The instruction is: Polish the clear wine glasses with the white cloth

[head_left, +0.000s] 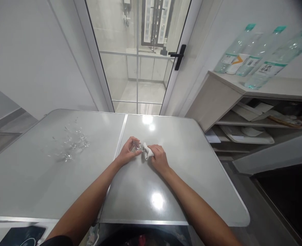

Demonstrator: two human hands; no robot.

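My left hand (127, 152) is curled around a small clear glass (136, 147) just above the middle of the grey table (140, 191). My right hand (158, 157) grips a small white cloth (146, 150) and presses it against the glass. Both hands meet over the table's centre seam. A cluster of several small clear glass pieces (72, 145) lies on the left half of the table, well away from both hands.
A glass door (138, 54) with a black handle (178, 56) stands behind the table. At the right, a shelf unit (245, 112) holds papers, with three plastic water bottles (255, 51) on top. A dark object (22, 235) lies at the lower left edge.
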